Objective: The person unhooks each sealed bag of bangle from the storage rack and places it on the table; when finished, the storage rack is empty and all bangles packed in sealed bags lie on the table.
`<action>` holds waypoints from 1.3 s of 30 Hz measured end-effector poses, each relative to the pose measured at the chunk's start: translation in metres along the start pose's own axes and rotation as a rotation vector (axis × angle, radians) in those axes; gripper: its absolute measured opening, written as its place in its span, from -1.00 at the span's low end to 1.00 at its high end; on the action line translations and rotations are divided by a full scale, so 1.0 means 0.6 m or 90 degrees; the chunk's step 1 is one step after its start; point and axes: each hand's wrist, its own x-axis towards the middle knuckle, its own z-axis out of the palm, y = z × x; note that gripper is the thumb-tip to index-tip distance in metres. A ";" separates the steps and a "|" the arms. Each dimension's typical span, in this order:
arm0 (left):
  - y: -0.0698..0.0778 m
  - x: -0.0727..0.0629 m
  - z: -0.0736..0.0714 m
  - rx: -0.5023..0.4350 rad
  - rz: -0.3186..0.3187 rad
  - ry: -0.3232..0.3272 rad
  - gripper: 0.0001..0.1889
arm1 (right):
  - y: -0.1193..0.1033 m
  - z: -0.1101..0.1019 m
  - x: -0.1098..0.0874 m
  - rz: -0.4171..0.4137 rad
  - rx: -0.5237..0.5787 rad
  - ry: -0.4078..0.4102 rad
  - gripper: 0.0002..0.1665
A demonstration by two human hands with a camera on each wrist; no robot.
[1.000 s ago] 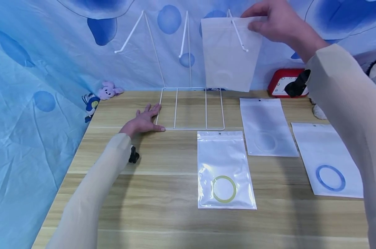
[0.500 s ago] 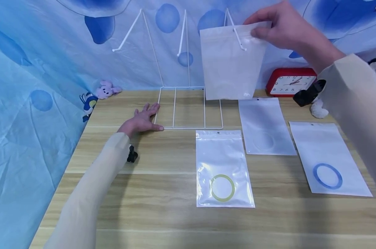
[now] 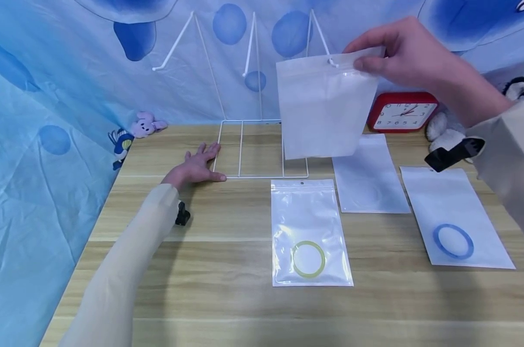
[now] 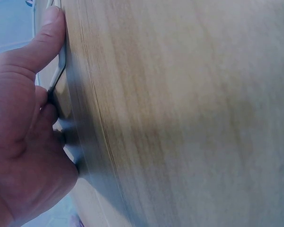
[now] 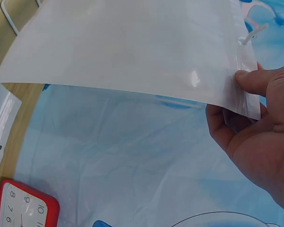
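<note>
A white wire rack [image 3: 240, 149] with three slanted hooks stands at the back of the table. My left hand [image 3: 197, 167] rests with spread fingers on the left front corner of its base; the left wrist view has the thumb [image 4: 49, 33] lying along the wire. With thumb and fingers my right hand [image 3: 411, 62] pinches the top right corner of a white zip-top bag [image 3: 324, 108]. The tip of the right hook [image 5: 254, 34] pokes through the bag's top edge, and the bag hangs in front of the rack. The other two hooks [image 3: 174, 42] carry nothing.
Three more white bags lie on the wooden table: one with a yellow ring [image 3: 308, 259], one with a blue ring [image 3: 453, 241], and a partly covered bag [image 3: 368, 183]. A red clock [image 3: 402, 112] and plush toys [image 3: 145, 125] stand along the blue curtain.
My right hand has drawn the white bag down and forward along the right hook, from near its upper part to its tip. My left hand has stayed on the rack base.
</note>
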 end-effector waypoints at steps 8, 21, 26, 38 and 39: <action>0.000 0.002 -0.001 0.005 0.002 0.003 0.14 | -0.008 -0.010 -0.037 0.006 0.022 0.005 -0.58; 0.012 0.005 -0.005 0.009 0.001 0.001 0.15 | -0.034 -0.008 -0.079 -0.076 0.025 0.032 -0.64; 0.016 0.008 -0.003 0.010 0.000 -0.002 0.15 | -0.058 0.013 -0.096 -0.095 0.075 0.020 -0.64; 0.018 0.011 -0.002 0.012 -0.006 0.002 0.06 | -0.121 0.106 -0.107 -0.190 0.192 -0.025 -0.71; 0.015 0.010 -0.002 0.014 0.002 0.003 -0.04 | -0.125 0.116 -0.107 -0.189 0.209 -0.032 -0.71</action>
